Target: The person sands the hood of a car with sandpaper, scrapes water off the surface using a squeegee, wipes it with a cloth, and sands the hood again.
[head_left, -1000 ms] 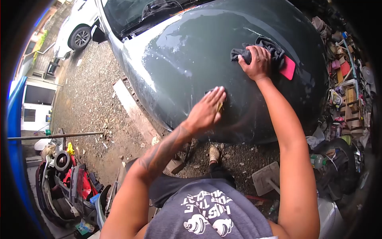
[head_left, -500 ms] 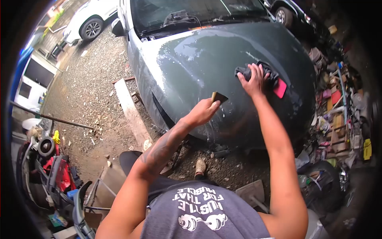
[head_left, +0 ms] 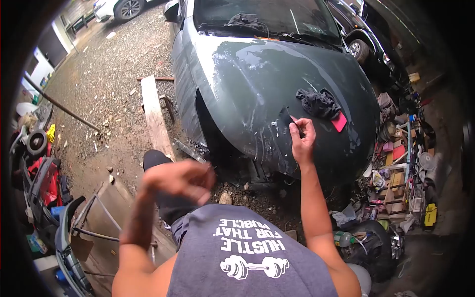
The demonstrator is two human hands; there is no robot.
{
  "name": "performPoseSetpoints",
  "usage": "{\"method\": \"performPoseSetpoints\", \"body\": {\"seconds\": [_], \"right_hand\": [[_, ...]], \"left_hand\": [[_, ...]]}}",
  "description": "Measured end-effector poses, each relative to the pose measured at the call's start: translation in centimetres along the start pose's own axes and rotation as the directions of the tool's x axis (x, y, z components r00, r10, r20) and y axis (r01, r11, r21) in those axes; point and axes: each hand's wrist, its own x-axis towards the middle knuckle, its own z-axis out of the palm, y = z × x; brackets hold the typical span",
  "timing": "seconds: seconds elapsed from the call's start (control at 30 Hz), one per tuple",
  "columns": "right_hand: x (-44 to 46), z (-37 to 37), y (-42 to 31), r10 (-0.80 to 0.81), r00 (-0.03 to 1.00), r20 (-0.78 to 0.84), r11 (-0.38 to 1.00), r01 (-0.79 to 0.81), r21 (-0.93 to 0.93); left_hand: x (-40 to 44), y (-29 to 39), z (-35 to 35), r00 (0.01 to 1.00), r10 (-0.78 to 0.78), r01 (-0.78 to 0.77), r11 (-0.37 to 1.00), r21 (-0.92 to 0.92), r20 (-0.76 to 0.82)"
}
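My right hand [head_left: 303, 138] is over the front of the dark green car hood [head_left: 237, 94], its fingers pinched on a thin scraper [head_left: 285, 117] with a dark blade. Just beyond that hand, a crumpled black cloth [head_left: 318, 102] lies on the hood. A flat pink piece [head_left: 339, 122] sticks out from under the cloth's near edge. My left hand [head_left: 180, 180] is off the car, in front of my body at the left. It is smeared by motion, so its fingers do not show clearly.
A wooden plank [head_left: 156, 116] lies on the gravel left of the car. Car parts [head_left: 49, 183] are heaped at the lower left. Boxes, scrap and bottles [head_left: 396, 183] crowd the right side. A dark vehicle [head_left: 368, 39] stands behind at right, a white car [head_left: 123, 7] far left.
The scraper has passed from my left hand to my right. My right hand has let go of the black cloth and come nearer. The left hand has swung back off the hood.
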Motion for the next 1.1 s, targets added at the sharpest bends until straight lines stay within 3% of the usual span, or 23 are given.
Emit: {"method": "performPoseSetpoints", "body": {"seconds": [0.03, 0.07, 0.1, 0.2, 0.23, 0.3, 0.33, 0.4, 0.47, 0.5, 0.53, 0.6, 0.67, 0.73, 0.8, 0.83, 0.87, 0.93, 1.07, 1.1], "right_hand": [[0.2, 0.3, 0.6, -0.142, 0.984, 0.108, 0.949, 0.166, -0.268], [-0.1, 0.5, 1.5, -0.242, 0.938, 0.246, 0.803, 0.336, -0.492], [-1.1, 1.2, 2.1, -0.192, 0.903, 0.385, 0.78, 0.379, -0.498], [-4.3, 2.7, 5.7, -0.124, 0.763, 0.634, 0.734, 0.501, -0.459], [-4.2, 2.9, 6.2, -0.146, 0.77, 0.621, 0.72, 0.513, -0.467], [-1.7, 3.9, 7.7, -0.207, 0.717, 0.665, 0.684, 0.592, -0.426], [0.3, 4.7, 8.4, -0.23, 0.68, 0.696, 0.664, 0.633, -0.399], [4.0, 7.3, 9.5, -0.178, 0.721, 0.669, 0.597, 0.62, -0.509], [5.8, 8.8, 10.7, -0.13, 0.722, 0.68, 0.577, 0.612, -0.54], [5.9, 9.1, 10.6, -0.109, 0.724, 0.681, 0.557, 0.612, -0.561], [4.7, 8.7, 10.4, -0.095, 0.717, 0.691, 0.559, 0.612, -0.559], [0.8, 7.1, 9.2, -0.034, 0.768, 0.64, 0.681, 0.486, -0.547], [-3.0, 5.2, 8.0, -0.007, 0.755, 0.656, 0.659, 0.497, -0.565], [-0.9, 6.1, 8.5, -0.002, 0.749, 0.662, 0.632, 0.514, -0.58], [5.0, 8.8, 11.2, -0.009, 0.765, 0.644, 0.612, 0.514, -0.601], [8.2, 10.3, 12.7, -0.026, 0.771, 0.636, 0.581, 0.529, -0.618], [9.5, 11.1, 13.4, -0.036, 0.777, 0.629, 0.549, 0.541, -0.637], [8.8, 12.2, 11.2, -0.023, 0.813, 0.581, 0.621, 0.467, -0.629], [0.6, 7.6, 8.4, 0.097, 0.824, 0.559, 0.721, 0.329, -0.61], [-1.2, 7.0, 8.0, 0.034, 0.81, 0.586, 0.659, 0.423, -0.623]], "left_hand": [[-2.7, -0.2, 0.2, 0.954, 0.088, -0.107, 0.993, 0.052, 0.286], [-5.4, 0.6, 2.0, 0.93, 0.057, -0.023, 0.995, -0.097, 0.362], [-6.6, 0.8, 3.3, 0.882, 0.219, -0.179, 0.975, -0.133, 0.418], [-8.1, -0.1, 6.8, 0.889, 0.265, -0.187, 0.954, -0.233, 0.374], [-8.4, -1.0, 7.6, 0.89, 0.277, -0.193, 0.949, -0.249, 0.363], [-8.5, -2.8, 8.8, 0.862, 0.498, -0.395, 0.776, -0.491, 0.094], [-8.6, -3.3, 9.1, 0.861, 0.503, -0.402, 0.771, -0.494, 0.084], [-8.4, -4.4, 9.8, 0.82, 0.564, -0.513, 0.653, -0.557, -0.094], [-8.2, -5.5, 10.6, 0.816, 0.558, -0.542, 0.647, -0.536, -0.152], [-7.6, -5.4, 10.8, 0.78, 0.57, -0.613, 0.61, -0.503, -0.259], [-7.3, -5.3, 11.1, 0.735, 0.571, -0.676, 0.576, -0.459, -0.366], [-6.6, -5.1, 11.1, 0.724, 0.582, -0.682, 0.526, -0.509, -0.369], [-5.1, -4.5, 10.8, 0.458, 0.774, -0.887, 0.369, -0.276, -0.437], [-5.4, -3.9, 11.0, 0.413, 0.78, -0.911, 0.356, -0.209, -0.47], [-6.1, -4.2, 12.9, 0.473, 0.674, -0.839, 0.542, -0.056, -0.567], [-6.7, -2.6, 12.8, 0.456, 0.659, -0.843, 0.536, -0.052, -0.599], [-6.5, -2.3, 13.4, 0.432, 0.646, -0.865, 0.494, -0.087, -0.629], [-5.6, -1.7, 14.9, 0.355, 0.651, -0.929, 0.329, -0.172, -0.671], [-2.4, 2.2, 15.0, 0.137, 0.634, -0.909, -0.226, -0.351, -0.761], [-1.6, 2.7, 15.5, 0.089, 0.599, -0.877, -0.331, -0.348, -0.796]]}}
